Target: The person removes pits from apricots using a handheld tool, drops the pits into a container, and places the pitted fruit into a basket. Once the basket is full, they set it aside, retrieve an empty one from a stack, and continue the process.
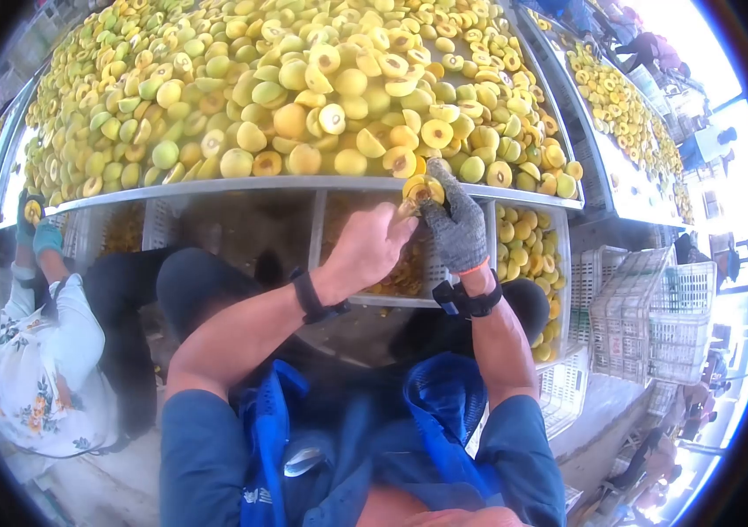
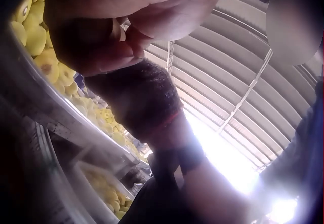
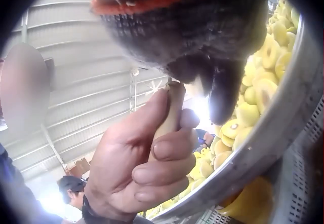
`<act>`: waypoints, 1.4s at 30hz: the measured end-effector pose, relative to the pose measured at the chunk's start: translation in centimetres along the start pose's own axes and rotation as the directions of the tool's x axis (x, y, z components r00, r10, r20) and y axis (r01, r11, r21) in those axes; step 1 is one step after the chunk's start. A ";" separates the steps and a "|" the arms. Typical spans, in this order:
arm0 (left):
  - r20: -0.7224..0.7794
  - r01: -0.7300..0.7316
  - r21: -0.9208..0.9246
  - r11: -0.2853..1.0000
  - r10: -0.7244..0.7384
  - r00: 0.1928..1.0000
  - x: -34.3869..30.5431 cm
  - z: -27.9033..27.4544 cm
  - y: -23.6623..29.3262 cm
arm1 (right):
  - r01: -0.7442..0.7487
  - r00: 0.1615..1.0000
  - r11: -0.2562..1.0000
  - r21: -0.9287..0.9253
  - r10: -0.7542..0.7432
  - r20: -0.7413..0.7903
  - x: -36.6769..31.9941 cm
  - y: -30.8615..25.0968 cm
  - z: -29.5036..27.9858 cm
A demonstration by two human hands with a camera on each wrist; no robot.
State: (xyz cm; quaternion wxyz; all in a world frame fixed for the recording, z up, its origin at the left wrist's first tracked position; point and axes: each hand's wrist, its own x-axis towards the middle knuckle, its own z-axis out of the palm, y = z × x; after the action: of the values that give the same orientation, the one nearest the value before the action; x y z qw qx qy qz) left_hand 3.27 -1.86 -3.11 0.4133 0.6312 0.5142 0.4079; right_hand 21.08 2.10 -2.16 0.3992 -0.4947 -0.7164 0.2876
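Bringing both hands together at the near edge of a sorting table, the worker holds one cut fruit (image 1: 417,184) just beyond its metal rim (image 1: 242,183). The right hand (image 1: 460,230), in a grey knitted glove, pinches this fruit between thumb and fingers (the glove probably guards against the tool). The bare left hand (image 1: 367,253) is closed round a slim pale handle (image 3: 169,114); the thumb lies along it, a grip that likely favours fine control. The handle's far end meets the gloved fingers, which hide its tip — its shape cannot be told. Behind the rim spreads a heap of halved yellow-green fruit (image 1: 321,97), many cut faces upward, presumably kept there for easy reach. Below, a crate (image 1: 565,281) of fruit stands beside the right forearm, while a bin (image 1: 318,230) with brownish scraps lies under the hands — a position apt for catching what drops. Stacked white crates (image 1: 628,307) stand farther right, clear of the elbows.
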 end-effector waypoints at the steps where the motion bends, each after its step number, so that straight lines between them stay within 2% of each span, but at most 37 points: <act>1: -0.003 -0.003 -0.001 1.000 0.003 1.000 0.0 0.1 0.2 | 0.040 0.999 0.999 -0.031 -0.040 -0.018 0.0 0.3 0.1; 5: -0.011 0.013 -0.058 0.998 -0.014 1.000 -0.2 0.8 0.5 | 0.084 0.994 0.992 -0.091 -0.090 -0.067 -0.3 0.6 0.3; 8: -0.030 0.009 -0.108 0.994 -0.012 0.999 -0.2 1.5 0.5 | 0.094 0.993 0.995 -0.043 -0.097 -0.074 -0.6 0.9 0.4; 11: 0.044 0.050 -0.089 0.995 -0.046 0.998 -0.2 1.3 0.6 | 0.073 0.997 0.994 -0.084 -0.073 0.009 -0.6 1.4 -0.4; 14: 0.068 0.029 -0.071 0.997 -0.025 0.997 -0.3 1.3 0.6 | 0.129 0.990 0.984 -0.126 -0.120 0.072 -0.3 2.2 -1.1; 17: 0.096 0.016 -0.014 1.000 -0.015 0.995 -0.2 1.5 0.1 | 0.096 0.990 0.987 -0.130 -0.082 0.116 -0.3 1.8 -1.7; 20: 0.118 0.056 -0.042 0.998 -0.050 0.992 -0.4 1.8 0.4 | -0.071 0.971 0.988 -0.134 0.100 0.218 0.0 0.4 -2.9; 23: 0.267 0.343 -0.224 0.912 -0.281 0.922 -0.5 1.4 2.0 | 0.009 0.983 0.994 -0.106 0.011 0.181 0.0 1.4 -3.0; 26: 0.328 0.433 -0.256 0.864 -0.344 0.880 -0.3 1.3 2.4 | 0.050 0.990 0.984 -0.173 -0.026 0.140 -0.1 1.3 -3.0; 28: 0.144 0.110 -0.135 0.985 -0.090 0.985 -0.1 2.7 0.1 | 0.054 0.995 0.982 -0.182 -0.038 0.094 -0.5 0.8 -2.6; 29: 0.065 -0.054 -0.051 0.997 0.058 0.996 -0.1 3.3 -1.2 | 0.067 0.995 0.982 -0.178 -0.054 0.079 -0.6 0.9 -2.5; 30: 0.150 0.115 -0.169 0.979 -0.090 0.985 -0.1 2.7 -0.2 | 0.082 0.995 0.981 -0.175 -0.072 0.064 -0.7 1.2 -2.4; 32: 0.357 0.460 -0.345 0.818 -0.339 0.871 -0.2 1.4 2.8 | 0.090 0.996 0.984 -0.154 -0.085 0.038 -0.9 1.7 -2.0; 34: 0.397 0.507 -0.387 0.770 -0.358 0.845 -0.4 1.5 2.8 | 0.075 0.997 0.990 -0.117 -0.075 0.009 -0.9 1.8 -1.7; 38: 0.447 0.565 -0.450 0.692 -0.373 0.813 -0.3 1.1 3.2 | 0.058 0.996 0.998 -0.008 -0.057 0.070 -0.3 0.7 -2.8; 42: 0.556 0.651 -0.451 0.611 -0.378 0.740 0.3 -0.6 3.6 | 0.036 0.994 0.998 0.043 -0.040 0.097 0.1 0.3 -3.1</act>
State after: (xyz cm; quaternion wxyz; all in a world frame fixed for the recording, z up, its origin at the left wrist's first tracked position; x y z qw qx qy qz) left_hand 3.82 -1.95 0.49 0.7949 0.3487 0.4153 0.2723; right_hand 23.90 2.30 -0.75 0.3791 -0.4579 -0.7383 0.3187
